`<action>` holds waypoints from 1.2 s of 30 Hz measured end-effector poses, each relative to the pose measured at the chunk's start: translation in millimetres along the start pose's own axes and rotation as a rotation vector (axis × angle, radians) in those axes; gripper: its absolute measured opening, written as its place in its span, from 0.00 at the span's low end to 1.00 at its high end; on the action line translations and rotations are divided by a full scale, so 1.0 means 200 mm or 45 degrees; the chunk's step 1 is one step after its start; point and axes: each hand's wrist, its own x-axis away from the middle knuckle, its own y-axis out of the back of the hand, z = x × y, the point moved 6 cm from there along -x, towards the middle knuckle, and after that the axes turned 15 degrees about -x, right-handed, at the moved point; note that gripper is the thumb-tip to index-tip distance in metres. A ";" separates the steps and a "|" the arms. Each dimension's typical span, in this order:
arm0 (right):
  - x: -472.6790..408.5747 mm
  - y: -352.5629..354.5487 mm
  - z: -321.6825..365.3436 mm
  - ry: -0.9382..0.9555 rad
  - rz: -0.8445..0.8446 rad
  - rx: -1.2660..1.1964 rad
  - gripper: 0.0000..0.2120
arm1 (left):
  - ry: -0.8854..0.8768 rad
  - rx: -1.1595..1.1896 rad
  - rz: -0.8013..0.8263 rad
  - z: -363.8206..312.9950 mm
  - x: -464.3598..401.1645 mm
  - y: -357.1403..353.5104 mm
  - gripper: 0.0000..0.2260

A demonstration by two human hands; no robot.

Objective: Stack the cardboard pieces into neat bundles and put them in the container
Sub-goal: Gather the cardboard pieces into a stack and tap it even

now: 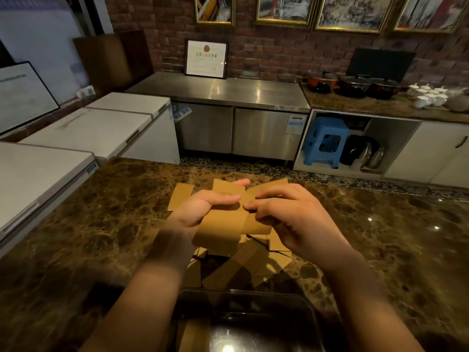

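Observation:
Both hands hover over the brown marble counter (101, 224). My left hand (200, 209) grips a small stack of tan cardboard pieces (220, 229), thumb on top and fingers behind. My right hand (286, 214) pinches another cardboard piece (258, 226) against the stack's right edge. Several loose cardboard pieces (253, 265) lie scattered on the counter below the hands, and one more piece (180, 196) lies flat at the left. A dark, clear-sided container (253, 298) sits at the near edge, with a cardboard bundle (194, 336) lying in its left part.
White chest freezers (83, 133) line the left side. Beyond the counter's far edge stand a steel cabinet (228, 97), a blue stool (326, 141) and a shelf with pots (355, 85) and white teaware (429, 96).

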 end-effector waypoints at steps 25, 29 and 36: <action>0.10 -0.03 -0.28 -0.873 -0.683 -1.874 0.23 | -0.505 0.351 -0.026 -0.07 -0.01 -0.05 0.24; 0.12 -0.09 -0.28 -0.933 -0.586 -1.830 0.19 | -0.572 0.205 -0.324 -0.09 -0.01 0.01 0.23; 0.11 -0.07 -0.32 -0.944 -0.574 -1.660 0.14 | -0.469 0.257 -0.493 -0.05 -0.02 0.06 0.13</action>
